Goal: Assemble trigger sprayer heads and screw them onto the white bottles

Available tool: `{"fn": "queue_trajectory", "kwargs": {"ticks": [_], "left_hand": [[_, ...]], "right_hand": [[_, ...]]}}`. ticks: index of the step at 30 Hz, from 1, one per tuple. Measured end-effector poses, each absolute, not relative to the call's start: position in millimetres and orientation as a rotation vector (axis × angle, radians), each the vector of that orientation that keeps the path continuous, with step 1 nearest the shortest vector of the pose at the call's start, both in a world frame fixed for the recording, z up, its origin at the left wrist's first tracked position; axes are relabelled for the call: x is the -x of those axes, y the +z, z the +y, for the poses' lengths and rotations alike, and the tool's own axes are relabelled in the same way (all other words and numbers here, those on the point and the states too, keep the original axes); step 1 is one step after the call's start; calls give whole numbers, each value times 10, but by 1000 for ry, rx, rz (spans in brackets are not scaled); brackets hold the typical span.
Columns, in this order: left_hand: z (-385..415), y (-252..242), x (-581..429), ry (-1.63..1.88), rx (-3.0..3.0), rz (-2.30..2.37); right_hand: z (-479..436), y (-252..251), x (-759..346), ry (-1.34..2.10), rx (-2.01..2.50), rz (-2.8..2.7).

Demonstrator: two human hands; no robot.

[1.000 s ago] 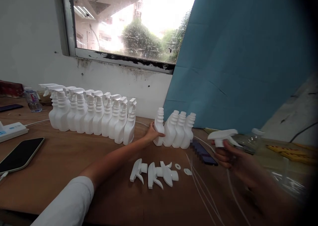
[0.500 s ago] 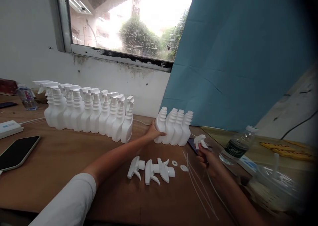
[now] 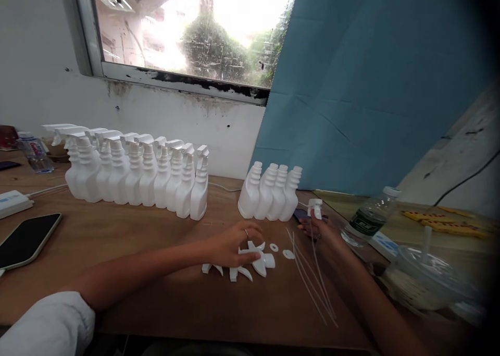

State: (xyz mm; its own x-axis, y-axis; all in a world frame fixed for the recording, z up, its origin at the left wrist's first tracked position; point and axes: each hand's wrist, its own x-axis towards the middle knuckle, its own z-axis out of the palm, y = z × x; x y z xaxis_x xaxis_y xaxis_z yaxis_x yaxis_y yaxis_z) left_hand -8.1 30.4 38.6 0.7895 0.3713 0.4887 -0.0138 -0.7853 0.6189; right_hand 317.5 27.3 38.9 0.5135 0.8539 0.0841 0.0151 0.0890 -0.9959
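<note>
My right hand (image 3: pixel 318 228) is closed on a white trigger spray head (image 3: pixel 314 206), right of the uncapped bottles. My left hand (image 3: pixel 234 244), a ring on one finger, hovers over several loose spray heads (image 3: pixel 264 265) lying on the table. Its thumb and fingers are apart around the rightmost of these, and I see no firm grip. The hand partly hides the spray heads to its left. Two white washers (image 3: pixel 274 247) lie just beyond it. Thin clear dip tubes (image 3: pixel 312 288) lie below my right hand. Behind stand several uncapped white bottles (image 3: pixel 265 199) in a tight row.
Several white bottles with spray heads fitted (image 3: pixel 135 173) stand at the left. A phone (image 3: pixel 29 241) and a white power strip (image 3: pixel 13 204) lie far left. A water bottle (image 3: pixel 365 220) and a lidded cup with a straw (image 3: pixel 424 283) stand at the right.
My left hand has let go of the leftmost uncapped bottle and come back toward me over the loose spray heads. My right hand still holds its spray head, now turned differently.
</note>
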Motion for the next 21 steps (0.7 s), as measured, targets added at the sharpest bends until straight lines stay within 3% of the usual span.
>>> {"fn": "queue_trajectory", "kwargs": {"ticks": [6, 11, 16, 21], "left_hand": [[246, 344, 149, 519, -2592, 293], [324, 239, 140, 613, -2566, 374], [260, 367, 137, 894, -2105, 353], [218, 546, 124, 877, -1509, 260]], "right_hand": [[163, 606, -3129, 575, 1327, -889], [-236, 748, -2723, 590, 1187, -1020], [-431, 783, -2185, 474, 1320, -1480], [-429, 870, -1776, 222, 1381, -1995]]}}
